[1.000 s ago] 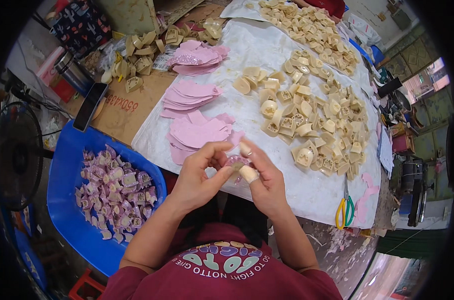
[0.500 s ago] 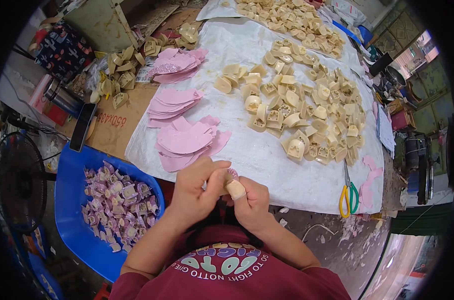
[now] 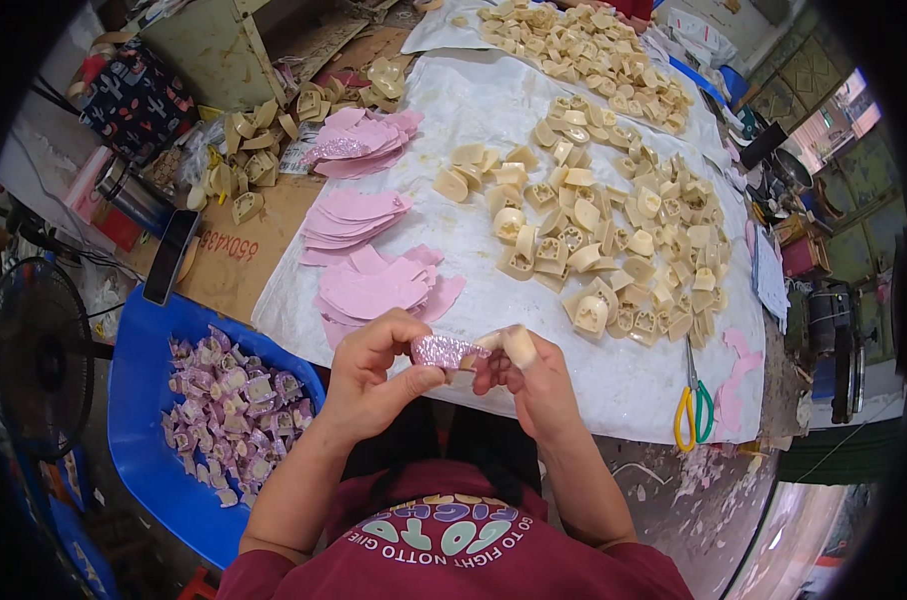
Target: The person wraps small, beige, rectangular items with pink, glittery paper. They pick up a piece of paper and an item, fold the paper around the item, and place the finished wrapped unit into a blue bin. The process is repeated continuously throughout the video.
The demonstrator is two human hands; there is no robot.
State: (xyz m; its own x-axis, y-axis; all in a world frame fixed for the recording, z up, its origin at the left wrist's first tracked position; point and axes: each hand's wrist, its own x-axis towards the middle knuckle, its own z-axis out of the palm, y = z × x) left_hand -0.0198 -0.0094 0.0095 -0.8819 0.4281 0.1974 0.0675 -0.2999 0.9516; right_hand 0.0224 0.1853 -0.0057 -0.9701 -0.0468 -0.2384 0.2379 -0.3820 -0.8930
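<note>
Hands sit a bit higher in frame than half a second ago, same grip. Lower centre: left hand (image 3: 374,375) pinches a pink glitter strip (image 3: 442,350), right hand (image 3: 534,385) clamps a cream heel block (image 3: 519,345), strip touching block. Looks like the wrapping step; next move likely needs the strip pressed flush around the curved block. Lower left: blue tub (image 3: 144,380) of finished glittery pieces. Centre: matte pink cutouts (image 3: 374,285) on white sheet (image 3: 614,380); scissors (image 3: 694,405) right. Farther up: bare cream blocks (image 3: 614,230), smooth, wedge-shaped.
</note>
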